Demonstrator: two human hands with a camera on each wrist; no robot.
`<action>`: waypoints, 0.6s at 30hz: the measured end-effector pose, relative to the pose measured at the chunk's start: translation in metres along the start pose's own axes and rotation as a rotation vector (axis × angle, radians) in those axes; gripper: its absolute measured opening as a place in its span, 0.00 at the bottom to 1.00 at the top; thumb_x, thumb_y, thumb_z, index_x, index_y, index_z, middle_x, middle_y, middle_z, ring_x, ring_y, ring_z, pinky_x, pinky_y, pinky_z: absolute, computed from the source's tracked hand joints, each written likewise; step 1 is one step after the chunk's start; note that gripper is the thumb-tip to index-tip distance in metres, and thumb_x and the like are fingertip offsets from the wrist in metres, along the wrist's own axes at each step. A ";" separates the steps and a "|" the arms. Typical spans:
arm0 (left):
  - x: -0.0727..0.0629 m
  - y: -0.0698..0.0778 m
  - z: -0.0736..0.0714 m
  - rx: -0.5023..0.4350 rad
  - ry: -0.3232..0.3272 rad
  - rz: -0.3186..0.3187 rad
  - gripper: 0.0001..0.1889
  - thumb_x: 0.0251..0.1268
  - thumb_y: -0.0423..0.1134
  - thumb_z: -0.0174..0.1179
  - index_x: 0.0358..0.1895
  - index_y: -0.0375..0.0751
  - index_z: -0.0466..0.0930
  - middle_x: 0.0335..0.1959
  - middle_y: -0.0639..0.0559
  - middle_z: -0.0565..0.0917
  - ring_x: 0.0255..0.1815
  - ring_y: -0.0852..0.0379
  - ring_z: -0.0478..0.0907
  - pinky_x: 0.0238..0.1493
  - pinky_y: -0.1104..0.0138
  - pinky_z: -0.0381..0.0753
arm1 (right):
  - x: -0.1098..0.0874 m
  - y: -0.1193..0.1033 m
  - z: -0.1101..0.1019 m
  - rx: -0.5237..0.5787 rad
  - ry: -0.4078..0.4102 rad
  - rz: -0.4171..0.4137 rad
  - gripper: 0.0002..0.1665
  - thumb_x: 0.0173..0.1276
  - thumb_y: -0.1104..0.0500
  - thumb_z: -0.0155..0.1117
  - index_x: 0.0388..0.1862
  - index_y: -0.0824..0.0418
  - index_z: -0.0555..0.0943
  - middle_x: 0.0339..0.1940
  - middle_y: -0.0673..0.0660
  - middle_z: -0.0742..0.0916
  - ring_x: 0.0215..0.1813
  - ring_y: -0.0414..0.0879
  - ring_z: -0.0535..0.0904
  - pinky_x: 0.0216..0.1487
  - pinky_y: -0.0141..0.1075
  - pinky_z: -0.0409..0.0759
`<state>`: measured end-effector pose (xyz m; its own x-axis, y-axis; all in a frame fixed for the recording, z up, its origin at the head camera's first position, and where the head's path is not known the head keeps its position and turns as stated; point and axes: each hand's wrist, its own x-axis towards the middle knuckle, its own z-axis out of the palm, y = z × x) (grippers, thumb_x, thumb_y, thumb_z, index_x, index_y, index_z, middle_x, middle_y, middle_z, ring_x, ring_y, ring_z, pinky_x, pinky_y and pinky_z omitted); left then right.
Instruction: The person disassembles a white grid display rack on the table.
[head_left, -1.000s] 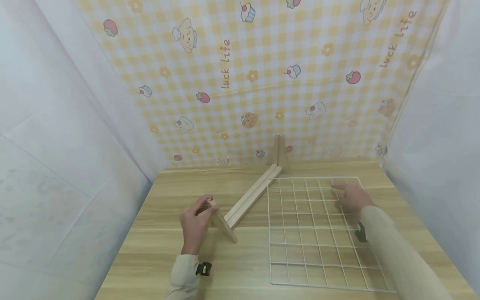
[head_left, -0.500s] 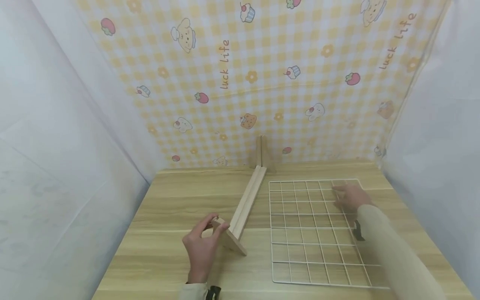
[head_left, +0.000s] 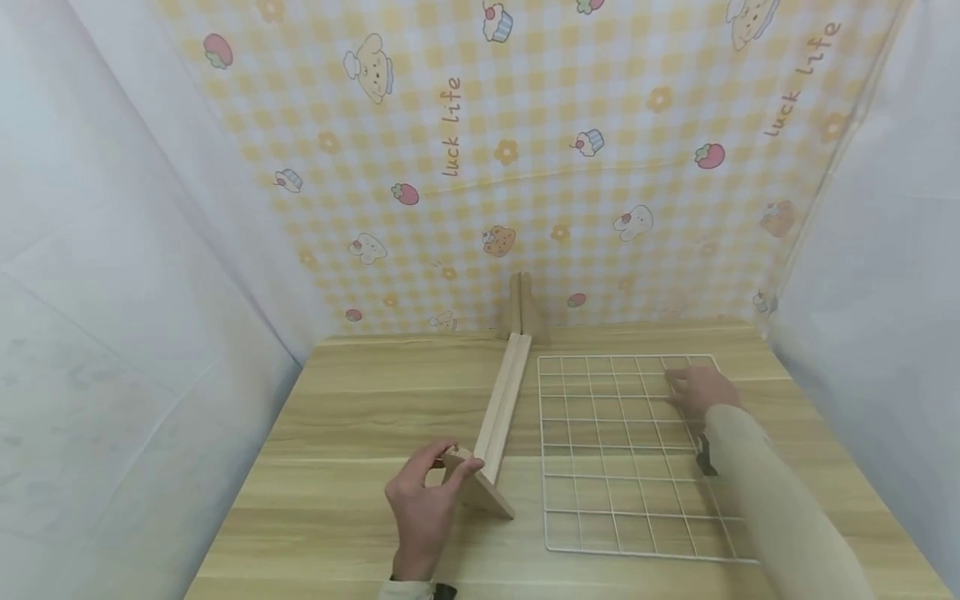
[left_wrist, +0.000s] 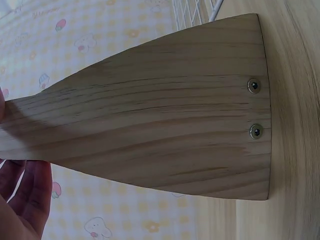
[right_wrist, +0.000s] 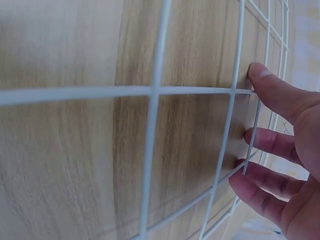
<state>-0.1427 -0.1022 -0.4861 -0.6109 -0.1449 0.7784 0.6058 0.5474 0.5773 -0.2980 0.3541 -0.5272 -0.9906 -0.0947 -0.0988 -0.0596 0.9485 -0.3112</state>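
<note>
A wooden stand (head_left: 501, 408) has a long grooved bar between two upright end panels. My left hand (head_left: 426, 507) pinches the top of its near panel (left_wrist: 150, 120) between thumb and fingers. In the left wrist view this panel widens toward the table and carries two screws near its lower edge. The far panel (head_left: 519, 304) stands by the back cloth. A white wire grid panel (head_left: 632, 447) lies to the right of the stand. At its far right part, my right hand (head_left: 701, 392) holds it with fingers curled and thumb and fingertips among the wires (right_wrist: 232, 90).
A wood-grain tabletop (head_left: 360, 417) lies under everything. A checked cloth with cartoon prints (head_left: 525, 192) hangs behind it, and white sheets (head_left: 150, 292) close in both sides. The grid's left edge runs close beside the bar.
My left hand has swung the stand's near end to the right and toward me, and its far end has shifted left. The grid's near edge now appears slightly farther away; the right fingers curl more.
</note>
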 end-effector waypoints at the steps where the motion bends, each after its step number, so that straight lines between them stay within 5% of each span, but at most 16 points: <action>1: 0.000 0.001 0.001 0.004 0.001 0.011 0.20 0.37 0.36 0.82 0.38 0.38 0.88 0.32 0.43 0.90 0.31 0.53 0.87 0.40 0.82 0.82 | 0.000 -0.001 0.000 0.004 0.000 0.003 0.35 0.63 0.50 0.71 0.67 0.61 0.76 0.65 0.76 0.78 0.63 0.77 0.75 0.52 0.64 0.82; 5: 0.000 0.003 0.003 0.016 0.002 0.051 0.19 0.40 0.40 0.81 0.37 0.39 0.87 0.31 0.44 0.90 0.27 0.55 0.85 0.39 0.82 0.82 | 0.004 -0.002 0.004 0.002 0.030 0.013 0.33 0.64 0.51 0.70 0.65 0.64 0.76 0.63 0.77 0.79 0.62 0.78 0.74 0.55 0.67 0.79; 12: 0.001 0.005 0.012 0.012 -0.017 0.052 0.18 0.43 0.43 0.80 0.37 0.40 0.86 0.31 0.47 0.89 0.26 0.57 0.81 0.38 0.81 0.80 | 0.008 -0.004 0.011 -0.152 0.158 -0.078 0.10 0.61 0.61 0.72 0.38 0.64 0.81 0.33 0.63 0.88 0.37 0.63 0.84 0.43 0.59 0.85; 18: -0.001 0.008 0.024 0.053 -0.021 0.045 0.20 0.49 0.53 0.76 0.35 0.39 0.86 0.29 0.52 0.86 0.27 0.60 0.79 0.35 0.80 0.80 | 0.009 -0.008 0.010 -0.094 0.148 0.006 0.11 0.62 0.61 0.71 0.34 0.69 0.80 0.27 0.65 0.86 0.29 0.58 0.83 0.37 0.54 0.87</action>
<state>-0.1492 -0.0779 -0.4879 -0.5945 -0.1020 0.7976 0.6057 0.5956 0.5277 -0.3054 0.3428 -0.5354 -0.9979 -0.0499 0.0416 -0.0579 0.9736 -0.2208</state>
